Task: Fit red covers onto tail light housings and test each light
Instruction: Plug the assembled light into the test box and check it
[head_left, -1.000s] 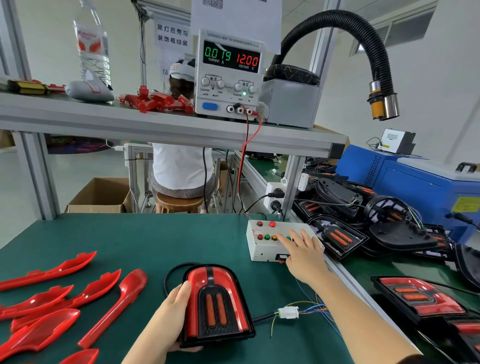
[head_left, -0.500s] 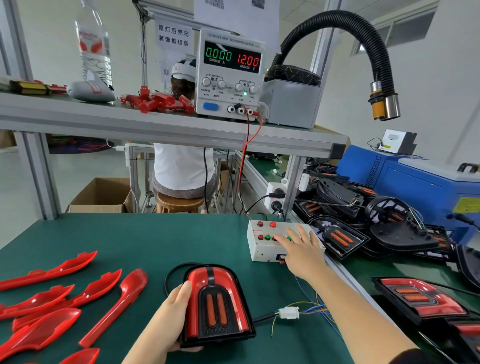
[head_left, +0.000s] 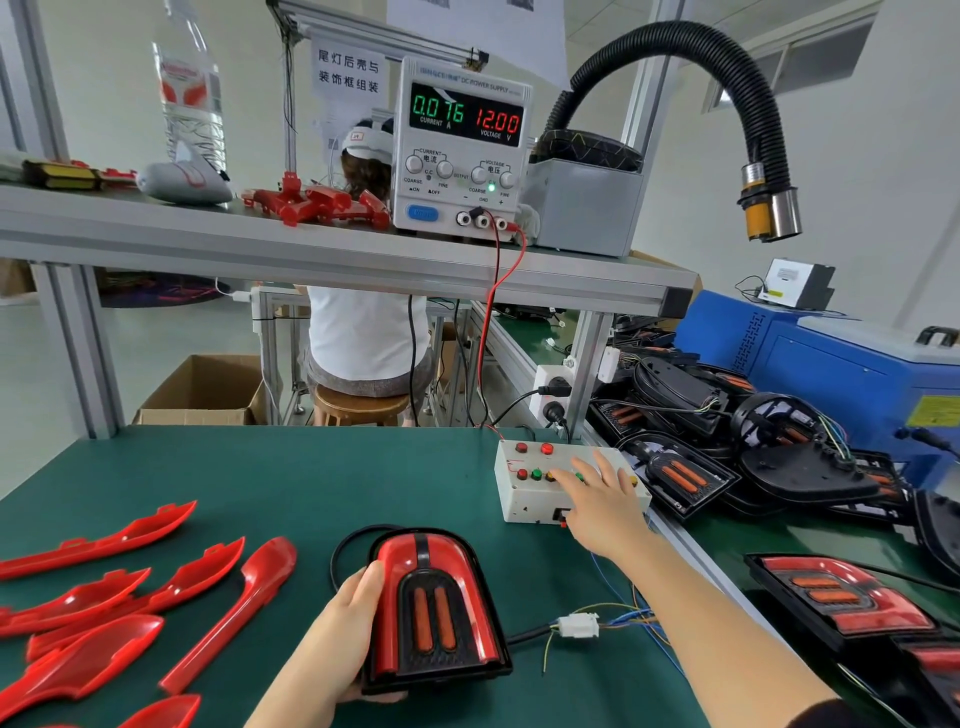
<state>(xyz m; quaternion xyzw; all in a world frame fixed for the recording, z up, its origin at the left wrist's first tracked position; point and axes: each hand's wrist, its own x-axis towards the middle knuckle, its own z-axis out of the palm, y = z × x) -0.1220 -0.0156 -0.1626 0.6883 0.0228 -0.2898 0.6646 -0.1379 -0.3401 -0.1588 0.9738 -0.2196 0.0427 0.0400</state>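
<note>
Tail light housing (head_left: 435, 618), black plastic with its glossy red cover (head_left: 397, 564) already seated, lies flat on the green bench mat (head_left: 291, 478) just in front of the person. Its long axis runs straight away from them, rounded end far, square end near. The left hand (head_left: 337, 639) grasps its left edge, thumb on top beside the red cover, fingers tucked beneath. The right hand (head_left: 605, 501) lies flat, straight fingers resting on the coloured buttons of the white test box (head_left: 519, 501), which sits beyond and to the right of the housing. The grey bench power supply (head_left: 462, 156) on the shelf reads 0.076 A at 12.00 V, so the test looks under way. A black cable leaves the housing's right side for a white plug connector (head_left: 576, 625), which lies between housing and right forearm. For unplugging, I judge the right hand the nearer, while the left steadies.
</note>
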